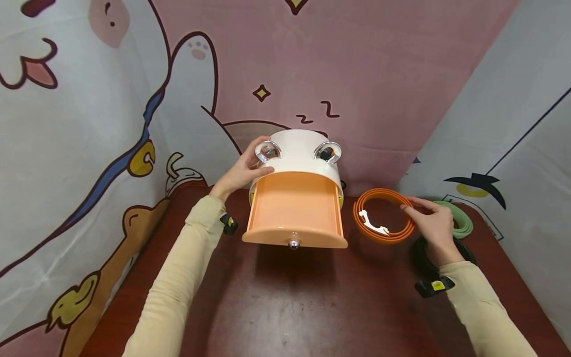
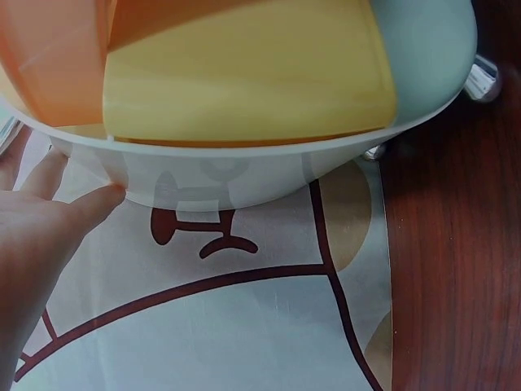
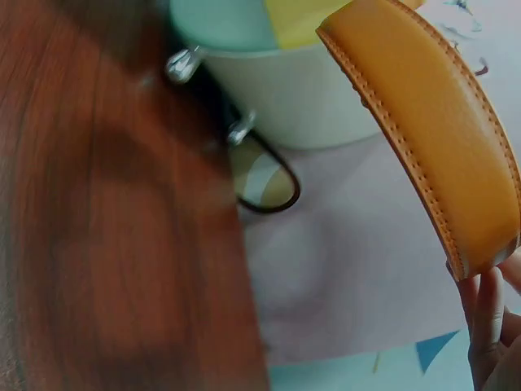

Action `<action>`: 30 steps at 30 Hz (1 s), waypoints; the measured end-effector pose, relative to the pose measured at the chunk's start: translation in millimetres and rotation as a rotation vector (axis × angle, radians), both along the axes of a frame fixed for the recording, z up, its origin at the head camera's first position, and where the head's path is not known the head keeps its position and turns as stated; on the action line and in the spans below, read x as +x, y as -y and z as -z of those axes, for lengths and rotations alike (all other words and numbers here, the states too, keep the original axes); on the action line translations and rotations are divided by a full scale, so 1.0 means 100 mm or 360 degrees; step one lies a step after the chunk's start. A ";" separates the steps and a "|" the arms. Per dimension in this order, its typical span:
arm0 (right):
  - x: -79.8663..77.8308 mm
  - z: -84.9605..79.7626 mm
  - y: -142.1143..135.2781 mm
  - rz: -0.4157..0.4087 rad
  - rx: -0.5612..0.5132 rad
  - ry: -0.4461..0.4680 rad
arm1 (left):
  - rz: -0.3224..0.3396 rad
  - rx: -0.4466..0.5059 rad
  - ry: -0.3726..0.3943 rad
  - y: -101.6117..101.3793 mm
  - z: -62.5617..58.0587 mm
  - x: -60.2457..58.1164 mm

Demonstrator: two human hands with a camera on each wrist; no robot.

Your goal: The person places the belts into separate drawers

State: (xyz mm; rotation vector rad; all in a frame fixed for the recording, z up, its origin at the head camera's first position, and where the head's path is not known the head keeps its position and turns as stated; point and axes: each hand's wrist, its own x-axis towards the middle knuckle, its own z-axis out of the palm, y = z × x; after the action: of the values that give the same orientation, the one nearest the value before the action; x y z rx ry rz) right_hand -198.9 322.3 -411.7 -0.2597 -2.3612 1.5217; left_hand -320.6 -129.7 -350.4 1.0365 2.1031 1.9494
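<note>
Coiled orange belt with pale buckle, right of pulled-out drawer. Right hand pinches belt's edge, thumb against fingers. Left hand grips left side of white box, thumb and fingers parted around ring-shaped eye. Green roll and black roll near right hand, on desk. Cartoon cloth behind.

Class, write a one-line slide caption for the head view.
Left hand grips the white box, its drawer open; right hand holds a coiled orange belt.
</note>
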 end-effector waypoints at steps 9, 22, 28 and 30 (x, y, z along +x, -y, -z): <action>0.06 -0.25 0.05 -0.0084 -0.0197 -0.0011 | 0.0006 0.0022 -0.0047 0.01 0.06 -0.03; 0.09 -0.45 0.12 -0.0200 -0.0214 0.0018 | 0.0026 0.0048 -0.0034 0.00 0.07 -0.05; 0.07 -0.55 0.19 -0.0259 0.0003 0.0018 | 0.0026 0.0033 -0.0067 0.00 0.06 -0.04; 0.08 -0.58 0.22 -0.0274 0.0049 0.0020 | 0.0026 0.0030 -0.0067 0.00 0.06 -0.04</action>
State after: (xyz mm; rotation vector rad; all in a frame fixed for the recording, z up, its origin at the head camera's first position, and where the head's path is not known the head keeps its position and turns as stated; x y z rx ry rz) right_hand -190.8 300.3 -353.6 -0.0600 -2.4697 1.5610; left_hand -324.7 -130.1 -356.0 1.1045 2.0947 1.9609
